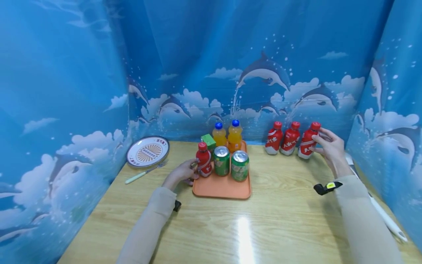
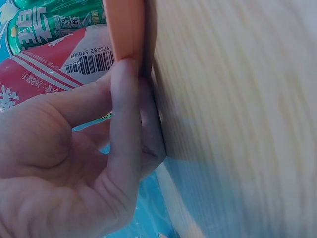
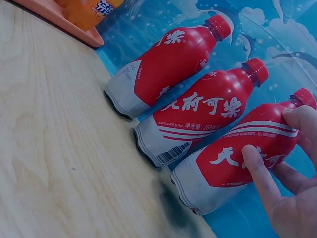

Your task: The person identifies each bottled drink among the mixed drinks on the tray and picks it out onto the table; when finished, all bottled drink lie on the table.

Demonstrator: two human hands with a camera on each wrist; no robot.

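Note:
My left hand (image 1: pixel 184 172) pinches the left rim of an orange tray (image 1: pixel 221 189), beside a red cola bottle (image 1: pixel 203 160). In the left wrist view the fingertips meet at the tray's edge (image 2: pixel 130 29), low over the wood. Also on the tray stand two green drink cans (image 1: pixel 221 165), a green carton (image 1: pixel 208 140) and two orange soda bottles (image 1: pixel 234 135) with blue caps. At the back right, my right hand (image 1: pixel 331 148) grips the rightmost of three red-and-white cola bottles (image 3: pixel 237 153). Its thumb and fingers lie around the upper body; whether the base touches the table is unclear.
A patterned plate (image 1: pixel 148 151) lies at the back left, with a green-handled fork (image 1: pixel 145 173) before it. Along the right edge lies a white-handled utensil (image 1: pixel 387 216), partly behind the right arm. A blue dolphin curtain (image 1: pixel 204 55) encloses the table's back and sides.

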